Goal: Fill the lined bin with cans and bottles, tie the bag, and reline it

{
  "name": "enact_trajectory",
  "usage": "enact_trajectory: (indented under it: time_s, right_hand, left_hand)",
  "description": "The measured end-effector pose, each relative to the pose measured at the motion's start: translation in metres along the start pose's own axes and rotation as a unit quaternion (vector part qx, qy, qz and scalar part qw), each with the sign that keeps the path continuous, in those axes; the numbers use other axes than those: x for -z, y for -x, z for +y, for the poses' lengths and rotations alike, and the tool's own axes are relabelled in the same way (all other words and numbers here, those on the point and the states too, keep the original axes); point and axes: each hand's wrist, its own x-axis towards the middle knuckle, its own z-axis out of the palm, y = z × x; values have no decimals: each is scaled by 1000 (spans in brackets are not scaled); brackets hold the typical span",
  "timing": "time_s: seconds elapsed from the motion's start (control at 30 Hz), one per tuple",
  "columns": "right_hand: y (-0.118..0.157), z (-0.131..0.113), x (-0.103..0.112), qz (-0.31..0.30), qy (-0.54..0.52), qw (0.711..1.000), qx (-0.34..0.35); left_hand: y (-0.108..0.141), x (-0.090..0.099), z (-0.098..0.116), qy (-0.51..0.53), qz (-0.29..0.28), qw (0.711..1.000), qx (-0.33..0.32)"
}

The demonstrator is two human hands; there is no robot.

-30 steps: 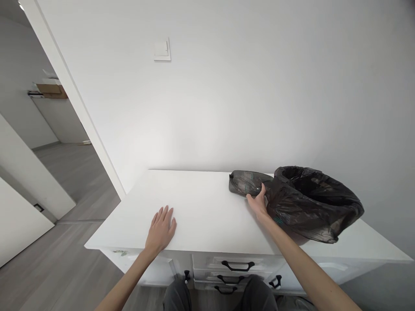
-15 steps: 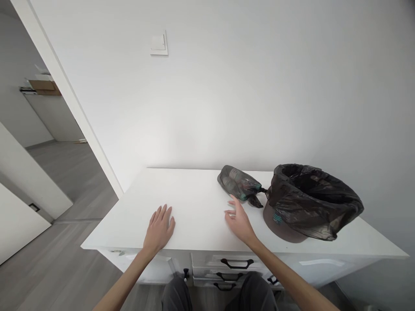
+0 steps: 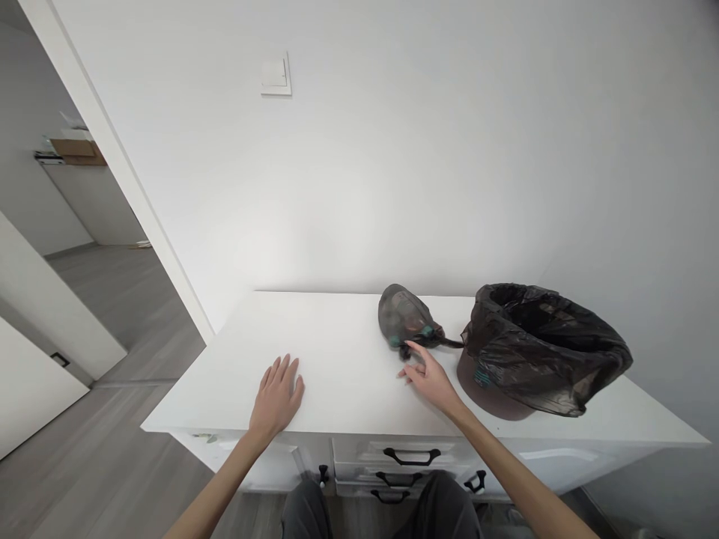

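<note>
Smoky grey-black tints the small bag (image 3: 400,311) before you, broken by patches of teal and a faint reddish blush. To your right, a black liner (image 3: 542,378) thins to brownish grey at its edge over a dull brown bin (image 3: 497,403) bearing a teal mark. Plain white marks your surface (image 3: 337,359), the light switch (image 3: 275,73) and the drawers (image 3: 362,452) with their black handles (image 3: 413,462). Your trousers (image 3: 443,509) are dark grey; the floor (image 3: 129,457) is grey, streaked like wood grain. The white wall (image 3: 387,165) shades to grey at right.
</note>
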Motion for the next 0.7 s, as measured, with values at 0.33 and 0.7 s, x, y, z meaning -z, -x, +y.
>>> enact_trajectory:
  time_s: [0.33, 0.7]
  right_hand:
    - [14, 5, 10, 96, 244, 963, 69]
    - [-24, 1, -4, 8, 357, 932, 64]
  left_hand:
    - [1, -3, -2, 6, 10, 1000, -2]
    - [1, 5, 2, 27, 15, 1000, -2]
